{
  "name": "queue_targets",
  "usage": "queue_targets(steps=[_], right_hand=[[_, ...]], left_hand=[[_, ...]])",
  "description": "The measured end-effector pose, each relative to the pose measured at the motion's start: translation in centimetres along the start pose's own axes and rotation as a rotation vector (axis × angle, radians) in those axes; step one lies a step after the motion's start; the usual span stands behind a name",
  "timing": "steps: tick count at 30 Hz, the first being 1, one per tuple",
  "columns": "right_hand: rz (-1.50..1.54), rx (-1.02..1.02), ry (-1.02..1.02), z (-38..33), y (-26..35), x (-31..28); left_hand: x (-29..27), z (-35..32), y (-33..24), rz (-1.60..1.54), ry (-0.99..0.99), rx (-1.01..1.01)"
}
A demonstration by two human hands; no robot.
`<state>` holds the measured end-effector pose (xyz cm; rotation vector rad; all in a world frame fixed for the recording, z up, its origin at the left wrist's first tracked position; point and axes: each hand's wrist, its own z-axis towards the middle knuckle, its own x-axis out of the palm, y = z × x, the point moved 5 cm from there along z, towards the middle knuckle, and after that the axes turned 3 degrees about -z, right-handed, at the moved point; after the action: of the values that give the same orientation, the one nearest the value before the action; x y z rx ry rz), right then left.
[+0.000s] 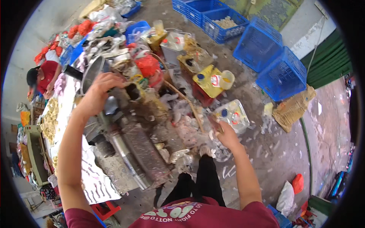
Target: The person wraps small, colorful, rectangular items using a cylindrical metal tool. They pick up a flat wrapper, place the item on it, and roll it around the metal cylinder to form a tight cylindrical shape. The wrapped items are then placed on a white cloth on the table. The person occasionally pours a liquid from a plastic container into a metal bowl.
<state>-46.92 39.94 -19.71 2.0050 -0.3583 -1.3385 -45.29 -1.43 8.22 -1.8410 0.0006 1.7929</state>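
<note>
My left hand (104,85) is curled over the top of a grimy machine (142,148), beside a round metal pan (91,74). What lies under its fingers is hidden. A shiny metal cylinder (127,155) runs along the machine toward me, and a square opening (133,92) is just right of the hand. My right hand (226,135) is closed around a thin brownish piece (215,123), too blurred to name. It is near a clear jug with a blue cap (237,116) and crumpled plastic film (188,127).
Yellow oil jugs (207,79) stand ahead, with blue crates (258,43) beyond. A wooden stick (186,100) leans over the plastic scraps. Pale lumps (49,117) cover the table at left, where another person (47,78) in red works. A brown paper sack (292,110) lies at right.
</note>
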Motion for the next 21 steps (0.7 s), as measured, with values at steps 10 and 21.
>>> queue_targets(steps=[10, 21], right_hand=[[0.132, 0.32, -0.339, 16.0, -18.3, -0.2], [0.24, 0.183, -0.529, 32.4, -26.2, 2.9]], left_hand=[[0.0, 1.3, 1.3, -0.17, 0.093, -0.336], [0.2, -1.5, 1.9, -0.231, -0.061, -0.909]])
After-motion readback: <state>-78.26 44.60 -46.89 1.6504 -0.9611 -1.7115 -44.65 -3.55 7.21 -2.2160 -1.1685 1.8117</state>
